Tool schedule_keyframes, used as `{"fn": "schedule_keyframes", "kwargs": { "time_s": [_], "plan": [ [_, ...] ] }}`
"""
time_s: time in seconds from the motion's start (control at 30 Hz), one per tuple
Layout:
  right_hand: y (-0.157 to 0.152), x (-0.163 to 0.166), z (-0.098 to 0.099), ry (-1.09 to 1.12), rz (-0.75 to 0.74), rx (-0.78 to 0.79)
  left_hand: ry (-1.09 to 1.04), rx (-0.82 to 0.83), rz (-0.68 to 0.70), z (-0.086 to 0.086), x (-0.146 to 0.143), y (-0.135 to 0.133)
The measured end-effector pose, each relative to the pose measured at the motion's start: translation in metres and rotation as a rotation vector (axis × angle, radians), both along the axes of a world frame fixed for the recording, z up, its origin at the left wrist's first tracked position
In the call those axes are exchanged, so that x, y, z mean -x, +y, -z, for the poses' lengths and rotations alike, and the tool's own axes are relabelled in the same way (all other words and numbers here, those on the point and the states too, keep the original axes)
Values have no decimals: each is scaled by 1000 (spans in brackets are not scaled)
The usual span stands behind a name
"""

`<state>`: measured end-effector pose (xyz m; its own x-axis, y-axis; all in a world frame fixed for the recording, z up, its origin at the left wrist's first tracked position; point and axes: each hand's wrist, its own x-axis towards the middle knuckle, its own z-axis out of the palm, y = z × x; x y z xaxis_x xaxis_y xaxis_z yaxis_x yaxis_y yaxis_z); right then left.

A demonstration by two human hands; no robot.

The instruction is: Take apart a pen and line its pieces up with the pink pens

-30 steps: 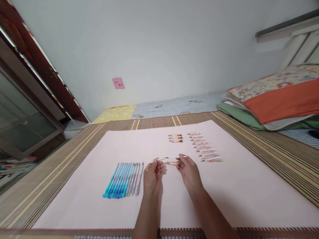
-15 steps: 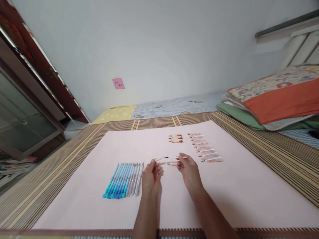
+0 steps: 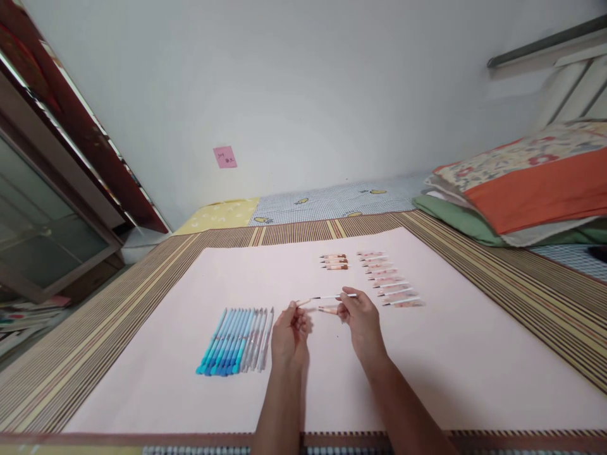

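My left hand [image 3: 290, 332] and my right hand [image 3: 360, 319] are raised over a pale pink sheet [image 3: 427, 366], both with fingers pinched. Between them stretches a thin white pen refill [image 3: 332, 297], its tip end at my left fingers, its tail at my right fingers. My right hand also holds a small peach pen part [image 3: 328, 309] below the refill. To the left lies a neat row of blue and grey pens [image 3: 237, 341]. Beyond my right hand lie a row of pink pen barrels with refills [image 3: 389, 282] and a few small peach caps [image 3: 334, 261].
The pink sheet lies on a striped woven mat [image 3: 545, 291] over a bed. Folded bedding and an orange pillow [image 3: 526, 189] are stacked at the right. A dark cabinet with a glass door [image 3: 42, 208] stands at the left. A pink sticky note [image 3: 224, 157] is on the wall.
My hands have barely shifted; the left one has drawn slightly back from the right, and the refill stays held between them.
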<state>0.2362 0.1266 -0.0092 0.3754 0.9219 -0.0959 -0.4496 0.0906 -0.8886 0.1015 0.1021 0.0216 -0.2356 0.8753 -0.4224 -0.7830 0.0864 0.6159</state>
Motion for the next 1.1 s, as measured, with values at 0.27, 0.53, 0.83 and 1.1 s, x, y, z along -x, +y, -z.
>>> {"fn": "schedule_keyframes", "kwargs": {
  "time_s": [0.27,0.53,0.83,1.1],
  "plan": [
    [-3,-5,-12,-315,20,-103,-123,41,41,6,-8,1],
    [-18,-14,-44,-596,2,-244,-290,95,152,7,-11,1],
    [-23,-15,-52,-780,14,-329,-318,98,181,7,-11,1],
    [-20,-17,-51,-585,19,-251,-303,49,152,12,-9,1]
  ]
}}
